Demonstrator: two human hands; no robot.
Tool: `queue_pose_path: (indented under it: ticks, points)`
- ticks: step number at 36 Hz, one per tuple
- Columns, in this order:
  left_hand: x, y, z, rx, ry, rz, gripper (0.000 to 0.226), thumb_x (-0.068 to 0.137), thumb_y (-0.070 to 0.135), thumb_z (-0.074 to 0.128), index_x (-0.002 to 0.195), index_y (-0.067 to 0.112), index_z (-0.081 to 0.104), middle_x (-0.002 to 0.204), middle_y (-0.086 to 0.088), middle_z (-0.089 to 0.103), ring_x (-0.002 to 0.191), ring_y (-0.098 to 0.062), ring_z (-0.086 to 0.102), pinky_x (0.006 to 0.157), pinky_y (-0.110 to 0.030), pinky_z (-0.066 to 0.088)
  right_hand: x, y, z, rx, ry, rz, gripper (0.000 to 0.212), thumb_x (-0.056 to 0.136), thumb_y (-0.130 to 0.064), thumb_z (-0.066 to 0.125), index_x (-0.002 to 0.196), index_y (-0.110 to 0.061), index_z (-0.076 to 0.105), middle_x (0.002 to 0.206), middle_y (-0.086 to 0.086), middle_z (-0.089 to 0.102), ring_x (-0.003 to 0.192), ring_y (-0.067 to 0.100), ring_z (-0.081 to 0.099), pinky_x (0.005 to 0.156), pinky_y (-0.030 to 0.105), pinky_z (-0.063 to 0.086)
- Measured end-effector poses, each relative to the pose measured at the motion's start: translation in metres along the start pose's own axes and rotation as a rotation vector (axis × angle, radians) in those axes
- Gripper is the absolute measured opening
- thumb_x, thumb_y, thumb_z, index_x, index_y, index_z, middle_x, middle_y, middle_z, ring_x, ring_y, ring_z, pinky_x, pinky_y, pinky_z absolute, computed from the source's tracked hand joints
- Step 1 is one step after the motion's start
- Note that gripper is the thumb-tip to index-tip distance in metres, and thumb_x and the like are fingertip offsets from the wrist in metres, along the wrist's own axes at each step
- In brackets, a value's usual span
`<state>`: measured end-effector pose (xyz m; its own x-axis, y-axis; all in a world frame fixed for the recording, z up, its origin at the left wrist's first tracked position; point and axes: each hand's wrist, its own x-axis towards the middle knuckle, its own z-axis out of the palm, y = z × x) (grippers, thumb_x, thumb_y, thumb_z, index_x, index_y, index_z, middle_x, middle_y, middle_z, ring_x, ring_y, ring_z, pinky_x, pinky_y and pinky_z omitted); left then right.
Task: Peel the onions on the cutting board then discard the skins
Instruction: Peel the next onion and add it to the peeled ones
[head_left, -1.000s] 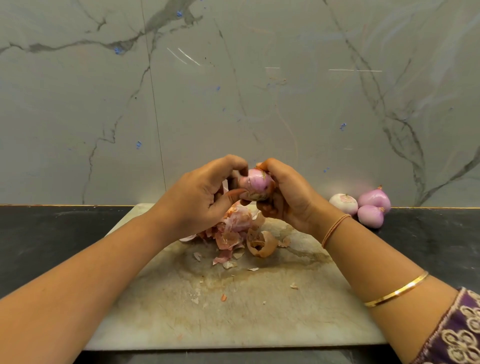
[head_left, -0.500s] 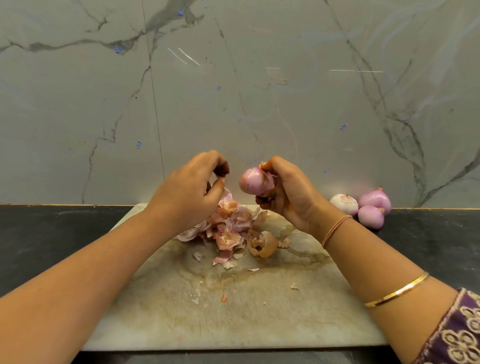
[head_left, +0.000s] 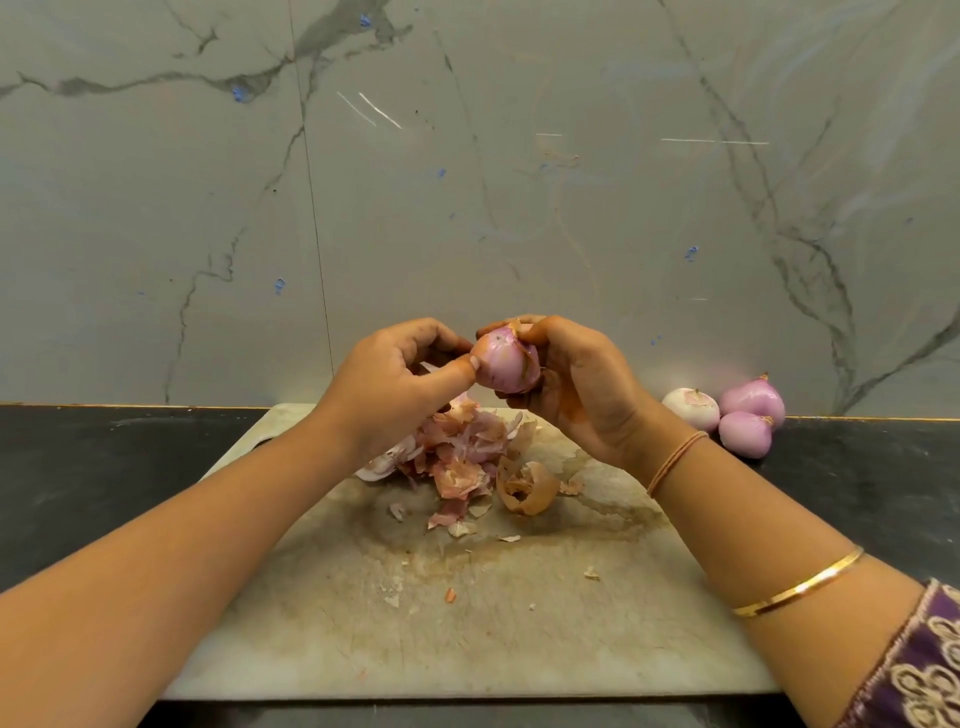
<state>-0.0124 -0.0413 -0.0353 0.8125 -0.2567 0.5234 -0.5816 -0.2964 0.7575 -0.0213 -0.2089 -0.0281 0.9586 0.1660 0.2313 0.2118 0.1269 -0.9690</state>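
My right hand grips the onion above the cutting board, my left hand pinches its near side, and skins lie heaped below both.

Pink half-peeled onion above skins on board.

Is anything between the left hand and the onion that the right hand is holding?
Nothing visible. The right hand grips the pink, partly peeled onion above the stained cutting board, and the left hand pinches its near side with thumb and fingertips.
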Motion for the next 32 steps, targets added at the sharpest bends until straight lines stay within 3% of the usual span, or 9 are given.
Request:
queue_pose_path:
  ticks: [2, 5, 10, 13, 15, 20, 24, 28, 32]
  points:
    - [0.0006, -0.0011, 0.0002, -0.006, 0.005, 0.003, 0.004, 0.079, 0.033, 0.065, 0.081, 0.030, 0.066, 0.067, 0.015, 0.065, 0.058, -0.006, 0.058, 0.062, -0.027, 0.052, 0.0003, 0.0004, -0.0004, 0.003, 0.002, -0.001, 0.028, 0.097, -0.018, 0.039, 0.093, -0.011, 0.066, 0.095, 0.011, 0.064, 0.077, 0.018, 0.054, 0.065, 0.025, 0.045]
    - [0.0012, -0.0023, 0.0010, 0.068, 0.060, 0.011, 0.019, 0.088, 0.015, 0.061, 0.079, 0.031, 0.065, 0.070, 0.010, 0.066, 0.059, -0.010, 0.059, 0.066, -0.034, 0.054, 0.0004, 0.0009, 0.0001, 0.005, -0.010, 0.006, 0.028, 0.098, -0.019, 0.040, 0.100, -0.008, 0.065, 0.097, 0.012, 0.063, 0.079, 0.018, 0.055, 0.064, 0.023, 0.047]
    - [0.0035, -0.0035, 0.0004, 0.195, 0.176, 0.021, 0.018, 0.091, 0.015, 0.055, 0.089, 0.030, 0.064, 0.081, 0.008, 0.068, 0.068, -0.025, 0.063, 0.065, -0.038, 0.055, 0.0022, 0.0025, 0.0025, -0.052, 0.008, -0.008, 0.014, 0.096, -0.014, 0.049, 0.098, -0.011, 0.063, 0.099, 0.013, 0.062, 0.082, 0.021, 0.059, 0.069, 0.026, 0.051]
    - [0.0026, -0.0021, -0.0013, 0.216, 0.209, 0.060, 0.013, 0.092, 0.019, 0.057, 0.089, 0.031, 0.061, 0.083, 0.015, 0.063, 0.063, -0.020, 0.059, 0.055, -0.023, 0.046, 0.0039, 0.0032, 0.0007, -0.068, 0.059, 0.012, 0.005, 0.094, -0.012, 0.054, 0.096, -0.012, 0.058, 0.101, 0.015, 0.060, 0.082, 0.023, 0.058, 0.069, 0.028, 0.051]
    - [0.0007, 0.0002, -0.0010, 0.234, 0.182, 0.100, 0.004, 0.089, 0.026, 0.060, 0.087, 0.029, 0.061, 0.083, 0.017, 0.062, 0.060, -0.015, 0.057, 0.054, -0.023, 0.045, 0.0048, 0.0033, -0.0009, -0.054, 0.085, 0.017, 0.002, 0.093, -0.012, 0.056, 0.095, -0.012, 0.055, 0.102, 0.016, 0.059, 0.082, 0.025, 0.058, 0.069, 0.030, 0.051]
    - [-0.0010, 0.0030, 0.0026, 0.244, 0.107, 0.113, 0.017, 0.081, 0.043, 0.067, 0.083, 0.028, 0.060, 0.080, 0.014, 0.062, 0.059, -0.004, 0.056, 0.049, -0.013, 0.042, 0.0057, 0.0040, -0.0018, -0.012, 0.072, 0.000, 0.017, 0.091, -0.011, 0.062, 0.102, -0.011, 0.049, 0.104, 0.015, 0.060, 0.086, 0.028, 0.063, 0.075, 0.033, 0.056]
    - [0.0017, -0.0001, 0.0027, 0.204, 0.102, 0.062, 0.013, 0.083, 0.037, 0.067, 0.081, 0.028, 0.058, 0.073, 0.015, 0.059, 0.054, 0.001, 0.052, 0.048, -0.011, 0.040, 0.0047, 0.0043, -0.0008, -0.068, 0.051, -0.022, 0.019, 0.091, -0.015, 0.064, 0.101, -0.014, 0.048, 0.111, 0.018, 0.060, 0.090, 0.027, 0.064, 0.075, 0.031, 0.058]
    - [0.0024, -0.0029, 0.0036, 0.155, 0.083, 0.022, 0.011, 0.086, 0.030, 0.066, 0.078, 0.028, 0.059, 0.065, 0.016, 0.058, 0.052, -0.001, 0.051, 0.051, -0.020, 0.044, 0.0043, 0.0049, 0.0001, -0.114, 0.046, -0.041, 0.019, 0.091, -0.017, 0.064, 0.102, -0.016, 0.049, 0.109, 0.014, 0.059, 0.090, 0.025, 0.064, 0.070, 0.026, 0.056]
    - [0.0024, -0.0032, 0.0046, 0.166, 0.029, 0.029, 0.013, 0.092, 0.025, 0.059, 0.079, 0.026, 0.057, 0.063, 0.014, 0.055, 0.052, 0.001, 0.049, 0.051, -0.016, 0.041, 0.0047, 0.0055, -0.0004, -0.174, 0.067, -0.038, 0.021, 0.090, -0.019, 0.065, 0.108, -0.017, 0.054, 0.114, 0.018, 0.061, 0.091, 0.025, 0.063, 0.069, 0.027, 0.053]
